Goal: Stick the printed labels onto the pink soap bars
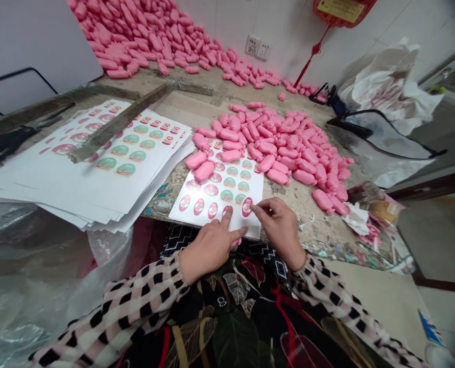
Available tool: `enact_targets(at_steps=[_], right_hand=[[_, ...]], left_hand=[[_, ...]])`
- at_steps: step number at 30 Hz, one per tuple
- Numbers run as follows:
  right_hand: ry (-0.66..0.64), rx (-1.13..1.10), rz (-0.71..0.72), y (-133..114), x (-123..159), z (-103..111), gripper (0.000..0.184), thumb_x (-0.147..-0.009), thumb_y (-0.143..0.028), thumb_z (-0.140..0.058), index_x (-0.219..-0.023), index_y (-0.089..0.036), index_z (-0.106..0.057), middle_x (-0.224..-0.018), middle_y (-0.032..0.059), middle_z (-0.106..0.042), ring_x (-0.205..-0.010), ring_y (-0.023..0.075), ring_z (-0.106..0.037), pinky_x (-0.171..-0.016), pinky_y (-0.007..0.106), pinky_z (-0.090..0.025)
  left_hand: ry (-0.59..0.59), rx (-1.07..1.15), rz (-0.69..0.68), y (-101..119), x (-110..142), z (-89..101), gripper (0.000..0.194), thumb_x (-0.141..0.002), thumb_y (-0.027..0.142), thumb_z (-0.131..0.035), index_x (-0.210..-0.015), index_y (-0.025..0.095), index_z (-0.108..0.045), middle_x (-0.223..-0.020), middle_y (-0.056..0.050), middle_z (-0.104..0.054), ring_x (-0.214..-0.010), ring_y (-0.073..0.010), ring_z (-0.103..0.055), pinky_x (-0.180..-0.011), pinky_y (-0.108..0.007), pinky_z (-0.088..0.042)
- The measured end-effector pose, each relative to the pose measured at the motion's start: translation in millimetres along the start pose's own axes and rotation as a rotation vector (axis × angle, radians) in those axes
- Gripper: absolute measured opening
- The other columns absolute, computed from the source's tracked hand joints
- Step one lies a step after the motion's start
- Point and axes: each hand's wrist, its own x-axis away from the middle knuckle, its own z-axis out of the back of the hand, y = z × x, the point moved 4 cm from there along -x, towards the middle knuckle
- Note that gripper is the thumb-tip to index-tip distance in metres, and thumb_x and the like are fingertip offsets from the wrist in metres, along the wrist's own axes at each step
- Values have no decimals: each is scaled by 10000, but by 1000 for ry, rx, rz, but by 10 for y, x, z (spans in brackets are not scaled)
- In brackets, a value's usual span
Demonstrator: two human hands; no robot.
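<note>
A sheet of stickers (246,225) lies at the table's front edge, printed with red ovals and green domes. My right hand (283,225) pinches a red oval sticker (247,207) between thumb and forefinger at the sheet's lower right. My left hand (214,243) rests over the sheet's front edge, its forefinger and thumb stretched on the paper. Under that hand shows the end of a pink sausage-shaped piece (235,244); its curled fingers seem to hold it, though most is hidden. Several like pieces (204,171) lie on the sheet's upper part.
To the right spreads a heap of pink pieces (288,143); a larger pile (146,30) fills the back. On the left, a stack of sticker sheets (93,191) lies under a wooden bar (123,120). Scraps (359,220) and plastic bags (388,87) sit at the right.
</note>
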Motion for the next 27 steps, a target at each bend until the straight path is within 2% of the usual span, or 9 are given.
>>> enact_targets(at_steps=[3,5,8,10,11,13,16,23,27], right_hand=[[2,-346,-139,87,-93,73,246,-729,-434,-665,-739,-190,-635,-713,2,-620,-641,135,-530,-614,267,-399],[-18,-521,-179,49,-115,77,246,-706,-417,-692,-750,-184,-629,-713,2,-622,-639,134,-524,-618,270,-409],[-59,-632,-160,-126,-87,38,222,-705,-391,-700,-750,-187,-624,-725,1,-618,-649,131,-523,-625,268,-417],[-94,-631,-113,-261,-51,0,200,-716,-377,-693,-742,-191,-625,-719,-1,-613,-655,131,-526,-624,265,-420],[-106,-616,-82,-318,-35,-13,189,-723,-370,-688,-736,-192,-626,-713,-2,-610,-658,131,-527,-626,263,-421],[-116,-576,-14,-396,-10,-24,170,-741,-357,-674,-720,-193,-631,-704,-2,-605,-660,129,-530,-626,258,-419],[-109,-532,48,-422,8,-17,156,-766,-343,-656,-718,-196,-637,-709,-2,-604,-655,123,-534,-617,253,-410],[-184,-587,48,-365,17,-80,154,-770,-354,-654,-741,-203,-634,-726,4,-623,-649,136,-585,-627,270,-448],[-184,-535,62,-356,8,-86,170,-766,-371,-652,-735,-204,-642,-730,11,-636,-659,141,-586,-628,269,-447]], left_hand=[[143,423,23,-44,0,203,465,-823,312,-547,-1284,298,-491,-1304,-103,-490,-1103,-265,-508,-942,-434,-387],[247,854,136,-102,-31,323,451,-824,441,-534,-1233,250,-527,-1088,-84,-609,-969,-217,-561,-846,-361,-448],[320,1558,297,-132,-138,372,514,-811,586,-463,-1116,190,-583,-822,-60,-617,-663,-144,-556,-584,-257,-457],[342,1873,329,-107,-229,371,532,-786,603,-494,-1072,168,-604,-834,-61,-606,-624,-121,-539,-526,-230,-436],[351,1960,339,-93,-268,366,519,-778,586,-524,-1065,163,-613,-868,-62,-603,-636,-116,-541,-525,-225,-437],[356,2043,353,-63,-321,346,486,-781,543,-557,-1078,163,-619,-897,-53,-593,-655,-107,-542,-537,-222,-446],[355,2067,352,-26,-337,306,471,-787,509,-574,-1106,165,-614,-824,-28,-572,-628,-93,-525,-542,-218,-444],[358,2053,301,13,-316,272,508,-807,541,-524,-1115,145,-605,-821,-39,-564,-657,-101,-526,-573,-223,-442],[371,2035,293,10,-318,289,513,-806,551,-516,-1107,145,-604,-807,-39,-563,-675,-113,-535,-595,-236,-446]])
